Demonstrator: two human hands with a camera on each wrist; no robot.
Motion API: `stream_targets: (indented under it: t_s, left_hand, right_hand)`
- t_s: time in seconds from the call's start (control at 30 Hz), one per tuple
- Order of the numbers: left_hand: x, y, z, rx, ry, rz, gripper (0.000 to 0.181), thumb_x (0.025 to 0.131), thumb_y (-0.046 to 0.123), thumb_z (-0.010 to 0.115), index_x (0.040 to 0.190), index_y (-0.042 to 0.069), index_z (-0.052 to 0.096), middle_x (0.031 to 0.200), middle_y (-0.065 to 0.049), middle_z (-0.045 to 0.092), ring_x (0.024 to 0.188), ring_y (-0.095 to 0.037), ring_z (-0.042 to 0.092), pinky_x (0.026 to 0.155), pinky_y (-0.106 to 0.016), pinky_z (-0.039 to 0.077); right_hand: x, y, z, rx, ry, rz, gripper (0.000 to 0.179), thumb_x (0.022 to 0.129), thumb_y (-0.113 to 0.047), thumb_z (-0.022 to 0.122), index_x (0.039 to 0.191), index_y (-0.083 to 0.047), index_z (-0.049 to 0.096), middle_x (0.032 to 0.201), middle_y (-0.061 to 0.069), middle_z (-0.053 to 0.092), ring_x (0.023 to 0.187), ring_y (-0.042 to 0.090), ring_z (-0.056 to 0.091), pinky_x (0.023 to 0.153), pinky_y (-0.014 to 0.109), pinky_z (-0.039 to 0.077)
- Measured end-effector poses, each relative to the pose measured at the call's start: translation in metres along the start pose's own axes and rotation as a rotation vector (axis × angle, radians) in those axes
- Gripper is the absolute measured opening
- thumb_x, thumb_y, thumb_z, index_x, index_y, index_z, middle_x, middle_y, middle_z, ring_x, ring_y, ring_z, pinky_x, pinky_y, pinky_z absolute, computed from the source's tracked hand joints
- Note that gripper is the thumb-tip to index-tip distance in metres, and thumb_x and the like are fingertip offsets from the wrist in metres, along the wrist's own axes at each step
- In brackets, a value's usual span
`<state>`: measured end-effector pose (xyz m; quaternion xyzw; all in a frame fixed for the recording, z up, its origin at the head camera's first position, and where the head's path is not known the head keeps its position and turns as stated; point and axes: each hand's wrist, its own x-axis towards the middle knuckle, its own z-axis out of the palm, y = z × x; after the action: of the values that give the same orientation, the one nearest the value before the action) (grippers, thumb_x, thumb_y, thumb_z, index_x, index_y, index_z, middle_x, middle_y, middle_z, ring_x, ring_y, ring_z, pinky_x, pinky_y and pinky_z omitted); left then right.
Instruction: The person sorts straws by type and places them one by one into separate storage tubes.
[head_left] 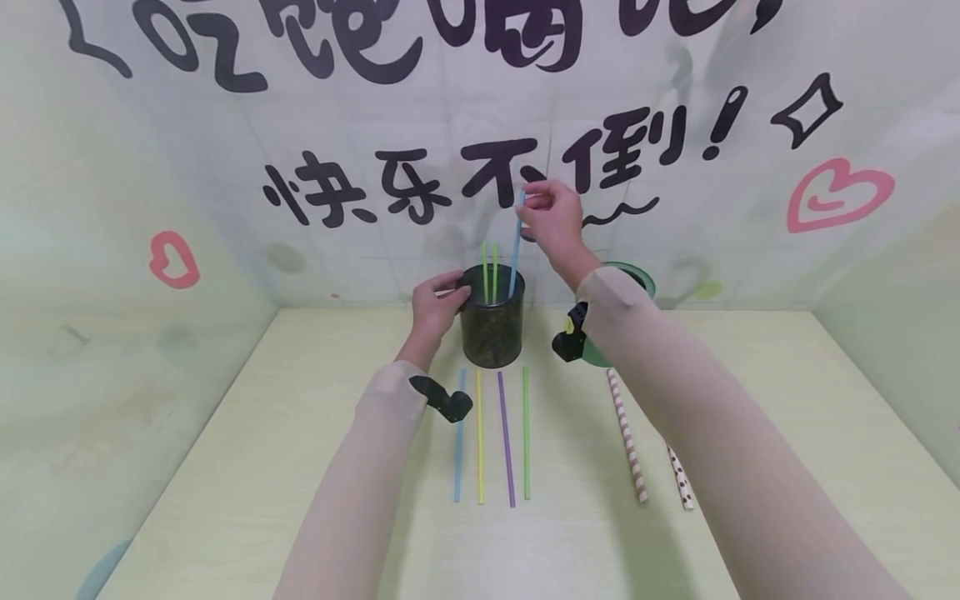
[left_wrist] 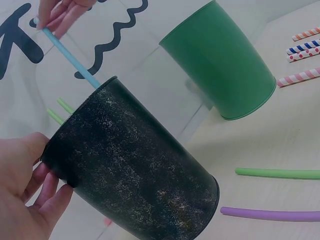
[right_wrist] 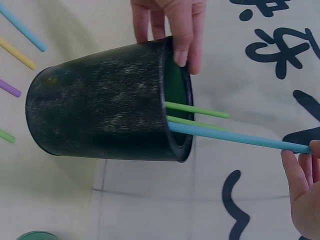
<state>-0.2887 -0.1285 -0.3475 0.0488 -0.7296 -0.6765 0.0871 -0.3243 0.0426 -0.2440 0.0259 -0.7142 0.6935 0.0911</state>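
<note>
My left hand (head_left: 437, 312) grips the rim of a black speckled cup (head_left: 492, 333) from its left side. The right wrist view shows a finger hooked over the lip and others along the outer wall. Above the cup, my right hand (head_left: 553, 218) pinches the upper end of a light blue straw (head_left: 517, 242), whose lower end is inside the cup, hidden by the wall in the left wrist view. Two green straws (right_wrist: 200, 109) stand in the cup beside the blue one, their tops showing above the rim.
Blue, yellow (head_left: 481, 442), purple (head_left: 506, 442) and green straws (head_left: 527, 433) lie in a row before the cup. At right stands a green cup (left_wrist: 220, 60), partly behind my right forearm. Several patterned paper straws (left_wrist: 300, 77) lie near it. A lettered backdrop (head_left: 480, 108) rises behind.
</note>
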Motion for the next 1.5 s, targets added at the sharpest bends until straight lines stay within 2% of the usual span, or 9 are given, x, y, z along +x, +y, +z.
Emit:
stream_targets:
  t_s: [0.3,0.4,0.6,0.77,1.13,1.5]
  left_hand:
    - [0.0,0.0,0.002,0.009,0.0,0.008,0.034,0.084,0.0,0.062,0.118,-0.002,0.059,0.111,-0.02,0.054,0.101,-0.029,0.058,0.079,-0.029,0.053]
    - [0.0,-0.001,0.001,0.011,-0.001,0.009,0.034,0.084,0.0,0.062,0.118,-0.002,0.059,0.111,-0.02,0.054,0.101,-0.029,0.058,0.079,-0.028,0.053]
    - [0.002,-0.003,-0.001,0.003,0.0,0.004,0.034,0.084,0.001,0.062,0.118,-0.002,0.059,0.11,-0.02,0.054,0.101,-0.029,0.059,0.078,-0.027,0.053]
    - [0.002,-0.003,-0.001,0.016,0.006,0.006,0.034,0.084,0.002,0.062,0.118,-0.001,0.06,0.11,-0.018,0.055,0.101,-0.028,0.059,0.079,-0.028,0.053]
    - [0.002,-0.003,0.0,0.032,0.007,0.023,0.034,0.084,0.003,0.063,0.118,0.0,0.06,0.11,-0.019,0.056,0.101,-0.028,0.059,0.079,-0.03,0.053]
    - [0.003,-0.005,0.001,0.024,0.011,0.01,0.034,0.084,0.004,0.063,0.118,0.001,0.06,0.109,-0.017,0.056,0.101,-0.027,0.059,0.079,-0.029,0.053]
  right_hand:
    - [-0.005,0.024,0.003,-0.041,-0.065,0.055,0.029,0.084,0.002,0.061,0.113,-0.001,0.058,0.091,0.009,0.056,0.087,0.024,0.059,0.071,0.031,0.056]
    - [-0.007,0.033,0.005,-0.05,-0.071,0.065,0.029,0.084,0.003,0.062,0.112,0.0,0.058,0.091,0.009,0.056,0.085,0.023,0.059,0.074,0.033,0.055]
    - [-0.007,0.05,0.008,-0.106,-0.058,0.071,0.027,0.083,0.003,0.062,0.11,0.0,0.059,0.091,0.01,0.056,0.08,0.019,0.058,0.07,0.03,0.056]
    - [-0.006,0.059,0.013,-0.092,-0.046,0.078,0.028,0.082,0.005,0.063,0.109,0.001,0.059,0.09,0.011,0.057,0.079,0.019,0.057,0.068,0.029,0.056]
    - [-0.004,0.07,0.02,-0.093,-0.054,0.08,0.029,0.08,0.007,0.064,0.108,0.003,0.06,0.089,0.01,0.057,0.074,0.016,0.057,0.068,0.028,0.056]
    - [-0.003,0.071,0.02,-0.126,-0.05,0.085,0.03,0.081,0.007,0.063,0.11,0.002,0.06,0.093,0.013,0.058,0.081,0.019,0.058,0.069,0.028,0.056]
